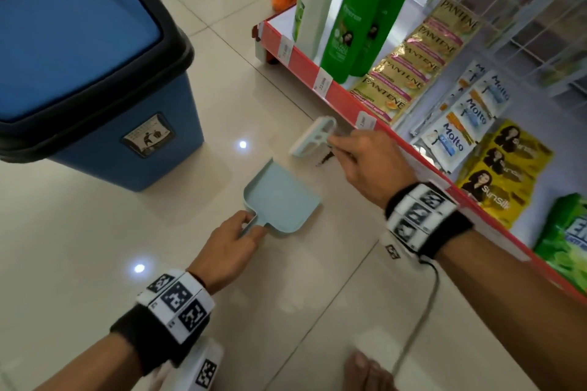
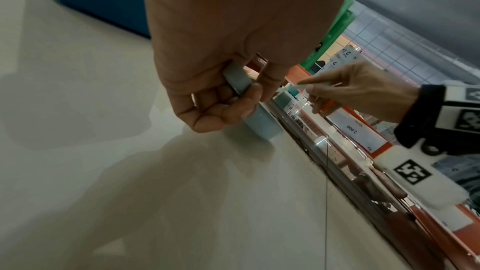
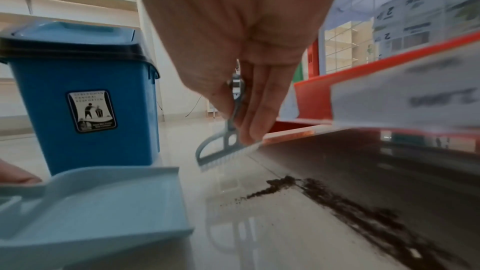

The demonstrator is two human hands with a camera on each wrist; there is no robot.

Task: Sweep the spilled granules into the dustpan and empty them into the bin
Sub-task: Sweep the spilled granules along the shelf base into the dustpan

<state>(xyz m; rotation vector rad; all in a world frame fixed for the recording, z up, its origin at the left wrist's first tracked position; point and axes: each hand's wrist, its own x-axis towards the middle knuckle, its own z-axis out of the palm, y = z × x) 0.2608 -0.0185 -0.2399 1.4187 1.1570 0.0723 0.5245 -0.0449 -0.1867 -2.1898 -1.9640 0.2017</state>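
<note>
A bare foot [image 1: 368,371] is seen at the bottom edge of the head view, nearest the camera, on the tiled floor [image 1: 95,247]. Just ahead of it, the handle of the pale blue dustpan [image 1: 281,197] is gripped by the left hand [image 1: 228,247], with fingers and thumb curled round it; the pan is laid flat on the floor, its open mouth turned toward the shelf. The thin handle of a small pale brush [image 1: 313,136] is pinched between the thumb and fingers of the right hand [image 1: 359,165], and the brush head is held low over the floor, just beyond the pan's mouth. Whether the bristles touch the tiles cannot be told.

The dark granules [image 3: 337,198] are spread in a streak along the foot of the red-edged shelf [image 1: 333,89], with a short trail drawn out toward the dustpan. None can be made out inside the pan.

A blue bin [image 1: 95,73] with a black rim is stood to the left, well apart from the pan, its lid in place. On the shelf, green bottles [image 1: 359,13] and rows of sachets [image 1: 413,60] are displayed.
</note>
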